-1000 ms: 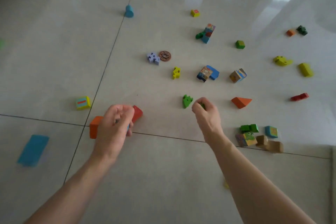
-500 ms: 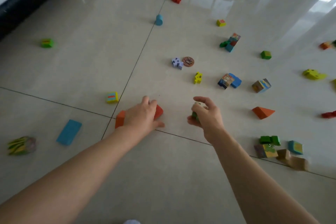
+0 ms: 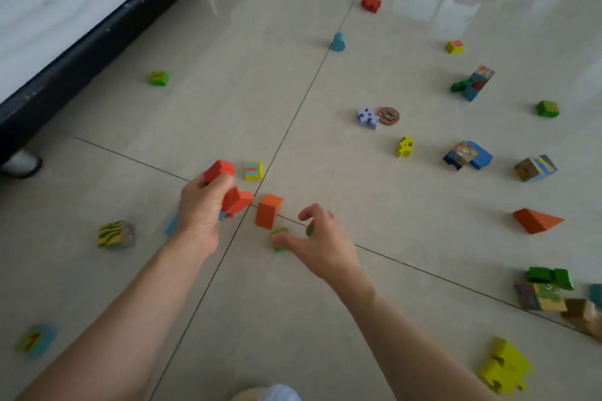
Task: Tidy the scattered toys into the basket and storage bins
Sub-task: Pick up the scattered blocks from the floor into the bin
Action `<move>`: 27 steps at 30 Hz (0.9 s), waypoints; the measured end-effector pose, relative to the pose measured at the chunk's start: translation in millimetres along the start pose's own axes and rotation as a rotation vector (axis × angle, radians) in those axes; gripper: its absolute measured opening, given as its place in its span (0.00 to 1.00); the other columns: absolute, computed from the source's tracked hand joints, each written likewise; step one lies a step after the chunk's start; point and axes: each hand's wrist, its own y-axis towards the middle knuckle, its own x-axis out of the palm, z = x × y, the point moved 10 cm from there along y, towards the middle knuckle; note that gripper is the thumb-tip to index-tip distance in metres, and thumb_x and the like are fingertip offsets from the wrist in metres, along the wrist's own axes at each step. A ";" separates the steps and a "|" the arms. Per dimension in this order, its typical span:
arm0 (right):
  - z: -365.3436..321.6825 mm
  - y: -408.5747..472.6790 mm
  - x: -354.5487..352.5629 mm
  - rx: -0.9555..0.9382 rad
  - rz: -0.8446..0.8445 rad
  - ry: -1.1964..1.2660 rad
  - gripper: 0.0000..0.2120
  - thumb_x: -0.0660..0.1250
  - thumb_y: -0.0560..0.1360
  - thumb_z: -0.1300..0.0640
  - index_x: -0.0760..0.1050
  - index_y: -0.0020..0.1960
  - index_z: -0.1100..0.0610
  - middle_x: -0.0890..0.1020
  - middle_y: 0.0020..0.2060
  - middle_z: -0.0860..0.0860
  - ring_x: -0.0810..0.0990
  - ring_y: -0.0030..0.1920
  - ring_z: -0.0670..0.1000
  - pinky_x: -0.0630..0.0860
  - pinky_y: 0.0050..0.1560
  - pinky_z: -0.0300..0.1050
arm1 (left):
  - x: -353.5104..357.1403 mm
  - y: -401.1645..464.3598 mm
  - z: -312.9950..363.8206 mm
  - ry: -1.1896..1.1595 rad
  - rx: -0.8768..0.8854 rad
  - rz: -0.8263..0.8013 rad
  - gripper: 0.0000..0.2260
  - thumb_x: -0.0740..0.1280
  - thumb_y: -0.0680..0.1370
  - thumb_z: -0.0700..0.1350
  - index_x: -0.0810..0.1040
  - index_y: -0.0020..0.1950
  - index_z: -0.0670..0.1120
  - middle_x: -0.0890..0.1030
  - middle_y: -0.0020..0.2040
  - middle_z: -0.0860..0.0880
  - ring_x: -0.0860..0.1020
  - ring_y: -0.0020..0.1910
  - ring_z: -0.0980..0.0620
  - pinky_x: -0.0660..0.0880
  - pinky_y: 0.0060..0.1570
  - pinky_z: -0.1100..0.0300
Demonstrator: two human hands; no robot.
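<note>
Toys scattered across floor (image 3: 293,81), two hands gathering, no basket or bins in view.

Left hand (image 3: 198,208) gripping red blocks (image 3: 228,185), fingers curled round them, a blue piece half hidden underneath; likely stacking several to save trips. Right hand (image 3: 317,241) low over tile, fingers loosely curled round small green pieces (image 3: 279,239), thumb reaching toward orange block (image 3: 267,214) just beside. Green pieces blurred, shape unclear; firmness of hold hard to judge. Wooden blocks (image 3: 583,312) cut off at right edge. Striped cube (image 3: 116,235) near left forearm, yellow cube (image 3: 253,170) beyond red blocks, both untouched.
</note>
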 end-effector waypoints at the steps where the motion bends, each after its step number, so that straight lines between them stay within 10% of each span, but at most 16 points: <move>1: -8.0 1.1 10.7 -0.031 0.004 -0.154 0.28 0.71 0.66 0.39 0.68 0.59 0.51 0.72 0.52 0.48 0.76 0.52 0.52 0.69 0.46 0.44 | -9.4 -0.3 -3.0 -0.026 -0.013 0.027 0.04 0.63 0.60 0.44 0.71 0.33 0.47 0.71 0.23 0.52 0.70 0.21 0.57 0.63 0.20 0.72; 6: -27.1 6.8 34.1 -0.158 0.050 -0.478 0.17 0.63 0.74 0.51 0.68 0.60 0.55 0.69 0.57 0.53 0.73 0.58 0.57 0.65 0.43 0.45 | -22.6 -1.4 -13.7 -0.048 -0.062 0.043 0.05 0.64 0.60 0.44 0.71 0.32 0.46 0.72 0.20 0.55 0.70 0.19 0.59 0.62 0.19 0.71; 10: -12.1 10.5 13.4 -0.080 0.015 -0.152 0.08 0.66 0.70 0.54 0.74 0.48 0.52 0.77 0.46 0.50 0.77 0.48 0.54 0.71 0.43 0.42 | -14.9 -1.5 -14.2 0.098 -0.022 0.010 0.06 0.68 0.65 0.43 0.71 0.34 0.45 0.73 0.21 0.55 0.73 0.22 0.56 0.62 0.18 0.71; 14: -0.6 6.5 -30.8 -0.007 0.049 0.202 0.05 0.69 0.69 0.56 0.74 0.43 0.53 0.75 0.33 0.47 0.72 0.29 0.47 0.70 0.27 0.37 | 9.6 -1.7 -7.7 0.885 0.150 0.003 0.15 0.73 0.68 0.52 0.73 0.45 0.45 0.75 0.40 0.51 0.76 0.42 0.47 0.72 0.37 0.59; 20: 1.9 -7.8 -77.6 -0.004 0.101 0.388 0.04 0.69 0.69 0.58 0.74 0.39 0.52 0.77 0.31 0.49 0.72 0.30 0.47 0.68 0.24 0.37 | 75.6 -6.5 -13.6 1.624 0.418 -0.136 0.19 0.65 0.75 0.53 0.66 0.60 0.44 0.75 0.57 0.44 0.77 0.56 0.42 0.66 0.42 0.56; 27: 12.1 -30.3 -101.8 0.033 0.073 0.451 0.04 0.69 0.71 0.58 0.74 0.42 0.54 0.76 0.31 0.48 0.72 0.33 0.48 0.68 0.25 0.39 | 78.4 -7.8 1.8 0.877 0.161 -0.260 0.15 0.72 0.62 0.51 0.71 0.43 0.48 0.76 0.40 0.49 0.77 0.43 0.46 0.69 0.38 0.59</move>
